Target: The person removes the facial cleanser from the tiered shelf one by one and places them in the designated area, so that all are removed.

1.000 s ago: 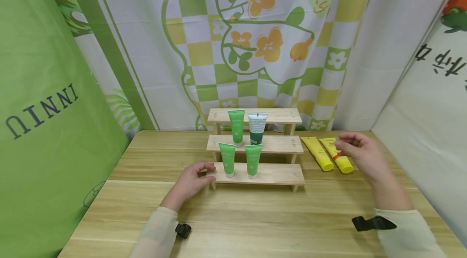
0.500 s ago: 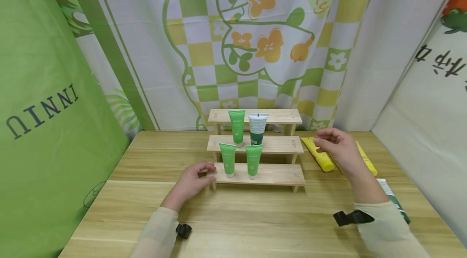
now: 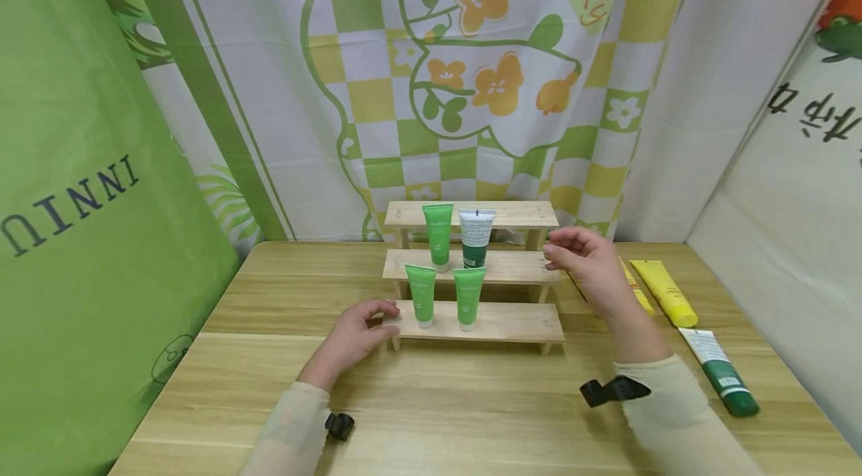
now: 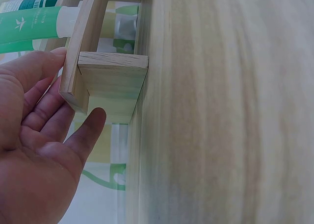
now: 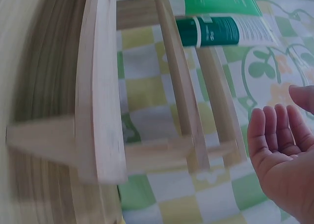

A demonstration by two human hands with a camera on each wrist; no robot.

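My left hand (image 3: 352,334) holds the left end of the lowest plank of a three-step wooden display stand (image 3: 508,320). In the left wrist view, its thumb touches the plank (image 4: 73,62) and its fingers curl past the end. Two green squeeze tubes (image 3: 421,296) (image 3: 468,298) stand upright on the lowest step. Another green tube (image 3: 438,236) and a white-and-dark-green tube (image 3: 476,236) stand on the middle step. My right hand (image 3: 592,270) hovers by the stand's right end, fingers loosely bent around nothing.
Three yellow tubes lie right of the stand; one (image 3: 665,293) is fully visible, another (image 3: 636,287) partly, the third mostly behind my right hand. A white-and-green tube (image 3: 720,371) lies nearer me. A patterned curtain (image 3: 471,162) hangs behind the table (image 3: 471,401).
My right hand has moved left from above the yellow tubes to the stand's right end, uncovering a yellow tube and the white-and-green tube. My left hand has stayed put.
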